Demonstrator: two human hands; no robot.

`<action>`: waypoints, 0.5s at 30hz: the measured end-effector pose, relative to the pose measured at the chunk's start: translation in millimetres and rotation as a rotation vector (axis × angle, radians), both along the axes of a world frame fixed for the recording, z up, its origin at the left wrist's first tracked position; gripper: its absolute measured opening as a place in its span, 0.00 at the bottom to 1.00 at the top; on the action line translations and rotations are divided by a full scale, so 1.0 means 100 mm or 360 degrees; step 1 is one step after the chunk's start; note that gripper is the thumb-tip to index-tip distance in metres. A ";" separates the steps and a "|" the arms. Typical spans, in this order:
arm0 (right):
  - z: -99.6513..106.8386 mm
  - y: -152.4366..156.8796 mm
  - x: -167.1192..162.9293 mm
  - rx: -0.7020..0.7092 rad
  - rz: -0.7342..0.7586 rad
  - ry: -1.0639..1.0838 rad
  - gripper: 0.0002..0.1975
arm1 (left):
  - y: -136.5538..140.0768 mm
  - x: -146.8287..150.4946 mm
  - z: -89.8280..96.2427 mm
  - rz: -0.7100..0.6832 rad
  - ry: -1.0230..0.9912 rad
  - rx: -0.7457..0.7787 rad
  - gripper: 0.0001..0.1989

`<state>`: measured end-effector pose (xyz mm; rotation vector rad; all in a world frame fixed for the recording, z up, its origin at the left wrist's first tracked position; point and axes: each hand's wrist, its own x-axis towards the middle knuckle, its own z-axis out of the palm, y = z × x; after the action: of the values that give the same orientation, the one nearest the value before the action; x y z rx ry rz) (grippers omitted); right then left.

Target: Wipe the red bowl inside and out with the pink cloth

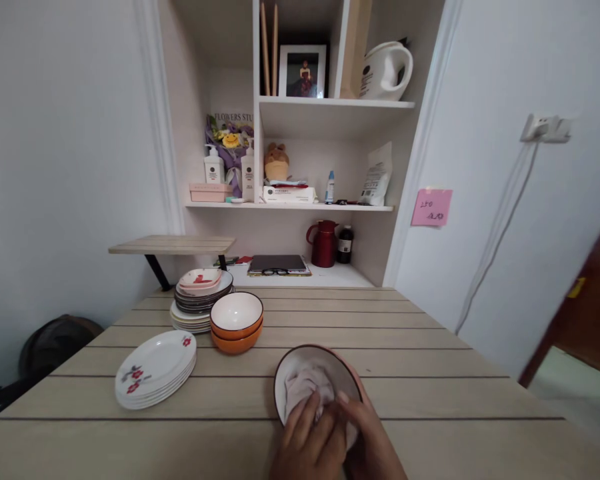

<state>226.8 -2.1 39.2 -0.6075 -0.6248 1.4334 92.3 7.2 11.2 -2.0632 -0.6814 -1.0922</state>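
Observation:
A round bowl [337, 373] with a dark rim and a pale inside is tilted towards me above the near part of the table. My right hand [373, 433] grips it by the right side, thumb over the rim and fingers behind the outer wall. A crumpled pale cloth [305, 383] lies inside the bowl. My left hand [310, 437] presses on that cloth with bent fingers, which partly cover it. The bowl's lower edge is hidden behind both hands.
Left of the bowl stand stacked orange bowls [236, 343], white oval plates with red flowers [155, 363] and a taller stack of plates [190, 320] with small dishes on top. A raised wooden shelf [173, 245] and a red jug [324, 245] are at the back.

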 end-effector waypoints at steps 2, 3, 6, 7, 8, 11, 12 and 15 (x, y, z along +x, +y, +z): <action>0.03 -0.01 -0.03 -0.0029 0.0010 0.0008 0.34 | 0.02 -0.19 0.13 -0.0065 0.0084 0.0029 0.17; 0.06 -0.02 -0.04 -0.0019 0.0024 0.0008 0.36 | 0.03 -0.28 0.18 -0.0096 0.0132 0.0026 0.17; 0.16 -0.05 -0.09 0.0039 -0.0004 -0.0007 0.38 | 0.08 -0.50 0.34 -0.0183 0.0370 -0.0034 0.16; 0.19 -0.05 -0.10 0.0056 -0.0027 -0.0019 0.37 | 0.09 -0.56 0.39 -0.0195 0.0428 -0.0052 0.17; 0.20 -0.06 -0.10 0.0059 -0.0049 -0.0024 0.37 | 0.10 -0.61 0.44 -0.0177 0.0470 -0.0065 0.17; 0.20 -0.05 -0.11 0.0028 -0.0058 0.0003 0.37 | 0.11 -0.68 0.55 -0.0113 0.0489 -0.0066 0.17; 0.19 -0.04 -0.11 0.0018 -0.0057 0.0013 0.36 | 0.11 -0.67 0.57 -0.0091 0.0468 -0.0067 0.16; 0.15 -0.01 -0.08 -0.0050 -0.0064 0.0053 0.34 | 0.10 -0.60 0.58 -0.0044 0.0365 -0.0127 0.14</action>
<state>218.5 -2.9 54.7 -0.6165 -0.5620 1.4153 32.3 17.2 69.2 -2.2289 -0.5909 -0.8374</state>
